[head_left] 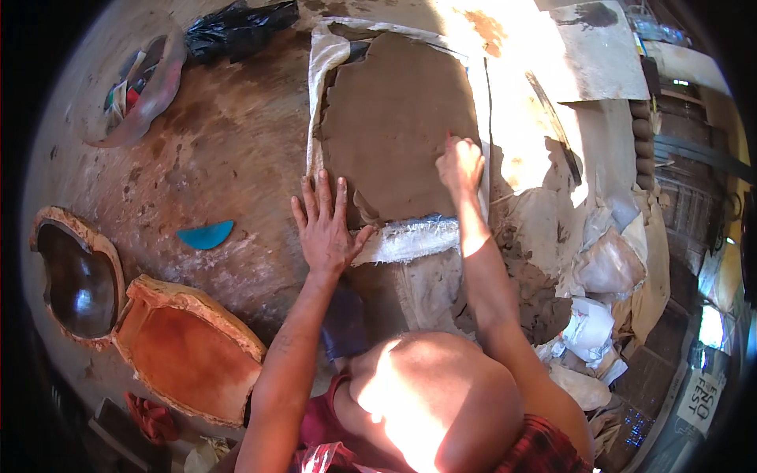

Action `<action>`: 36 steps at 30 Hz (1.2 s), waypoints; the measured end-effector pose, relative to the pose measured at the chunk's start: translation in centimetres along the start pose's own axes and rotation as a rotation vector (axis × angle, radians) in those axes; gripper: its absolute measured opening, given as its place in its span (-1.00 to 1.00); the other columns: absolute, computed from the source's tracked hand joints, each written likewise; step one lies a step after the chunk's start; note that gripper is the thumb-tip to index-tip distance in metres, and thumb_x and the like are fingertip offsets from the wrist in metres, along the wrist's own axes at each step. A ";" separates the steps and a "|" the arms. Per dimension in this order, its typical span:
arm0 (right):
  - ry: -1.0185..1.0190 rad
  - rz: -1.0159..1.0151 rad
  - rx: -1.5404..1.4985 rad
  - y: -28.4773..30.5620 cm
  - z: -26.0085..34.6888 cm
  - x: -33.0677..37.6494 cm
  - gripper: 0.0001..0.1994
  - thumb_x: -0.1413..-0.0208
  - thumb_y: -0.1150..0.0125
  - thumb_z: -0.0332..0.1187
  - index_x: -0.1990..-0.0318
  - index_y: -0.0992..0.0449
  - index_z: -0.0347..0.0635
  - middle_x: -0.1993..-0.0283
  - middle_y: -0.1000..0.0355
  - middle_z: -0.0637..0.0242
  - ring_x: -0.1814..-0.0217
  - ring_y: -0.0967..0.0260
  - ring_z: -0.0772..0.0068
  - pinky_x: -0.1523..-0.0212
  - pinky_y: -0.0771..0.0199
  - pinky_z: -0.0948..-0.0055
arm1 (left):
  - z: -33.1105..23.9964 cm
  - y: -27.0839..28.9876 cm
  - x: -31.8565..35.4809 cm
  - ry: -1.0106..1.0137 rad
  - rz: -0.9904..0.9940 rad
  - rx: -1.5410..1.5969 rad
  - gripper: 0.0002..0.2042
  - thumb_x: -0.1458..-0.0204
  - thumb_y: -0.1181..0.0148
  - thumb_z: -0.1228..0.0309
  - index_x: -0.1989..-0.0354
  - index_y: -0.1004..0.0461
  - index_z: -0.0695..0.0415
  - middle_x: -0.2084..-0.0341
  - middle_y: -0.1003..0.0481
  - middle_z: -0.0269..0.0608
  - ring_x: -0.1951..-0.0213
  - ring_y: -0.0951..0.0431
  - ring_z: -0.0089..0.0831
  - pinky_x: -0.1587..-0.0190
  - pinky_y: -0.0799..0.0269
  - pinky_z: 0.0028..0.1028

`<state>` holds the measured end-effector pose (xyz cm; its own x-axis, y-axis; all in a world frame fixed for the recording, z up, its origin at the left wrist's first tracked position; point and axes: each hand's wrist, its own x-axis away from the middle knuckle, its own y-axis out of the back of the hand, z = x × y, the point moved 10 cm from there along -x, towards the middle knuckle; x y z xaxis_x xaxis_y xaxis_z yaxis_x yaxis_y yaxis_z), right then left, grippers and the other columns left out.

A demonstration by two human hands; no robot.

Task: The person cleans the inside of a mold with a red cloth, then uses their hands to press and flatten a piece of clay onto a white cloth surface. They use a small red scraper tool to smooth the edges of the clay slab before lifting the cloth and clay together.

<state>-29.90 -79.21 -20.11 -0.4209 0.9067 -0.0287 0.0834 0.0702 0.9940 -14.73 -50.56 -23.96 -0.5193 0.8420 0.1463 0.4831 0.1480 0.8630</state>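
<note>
A wide flat slab of brown clay (394, 110) lies on a white woven sack (410, 243) whose frayed edge shows at the near side. My left hand (325, 229) rests flat with its fingers spread at the slab's near left corner, beside a small torn flap of clay (365, 206). Over the slab's right edge my right hand (460, 167) is closed in a fist. From its top pokes the tip of a small red thing (450, 140), the rest hidden by the fingers.
To the left lie a blue half-moon scraper (206, 236), a dark hollow mould (79, 280) and an orange one (189, 355). Farther off are a clear basin (162, 98) and a black plastic bag (240, 31). Crumpled plastic bags (607, 264) and a pale board (599, 59) stand right.
</note>
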 end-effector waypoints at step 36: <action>0.552 0.086 -0.347 4.1 19.9 8.5 -0.85 -0.17 -0.30 -0.41 0.21 -0.73 -0.27 0.13 -0.58 0.00 0.03 -0.65 -0.15 0.01 -0.74 -0.05 | 0.9 -0.2 -0.2 0.027 -0.012 0.000 0.22 0.00 -0.40 -0.38 -0.75 -0.05 0.07 -0.77 0.10 -0.02 -0.76 0.24 0.13 -0.71 0.35 0.23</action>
<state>-15.16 -62.93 -18.41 -0.8349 0.5500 0.0186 -0.1198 -0.2147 0.9693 -14.05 -50.29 -24.59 -0.5438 0.8260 0.1484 0.4766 0.1583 0.8648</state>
